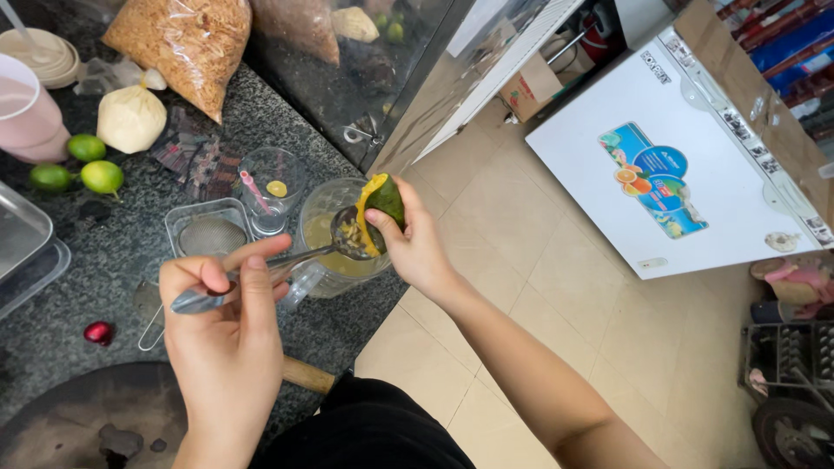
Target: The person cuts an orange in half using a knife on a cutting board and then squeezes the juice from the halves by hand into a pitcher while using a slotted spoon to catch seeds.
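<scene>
My left hand (228, 326) grips the handle of a metal spoon (300, 257), whose bowl is pushed into a halved green fruit (382, 208) with yellow pulp. My right hand (417, 247) holds that fruit half tilted over a clear measuring jug (323, 227) holding yellowish liquid. The jug stands on the dark granite counter (113, 260) near its edge.
On the counter are a clear glass (271, 187) with a straw and a fruit slice, a small tray with a strainer (208, 233), three limes (87, 165), a peeled coconut (130, 119), a pink cup (26, 108) and bagged goods (187, 43). A white chest freezer (686, 165) stands across the tiled floor.
</scene>
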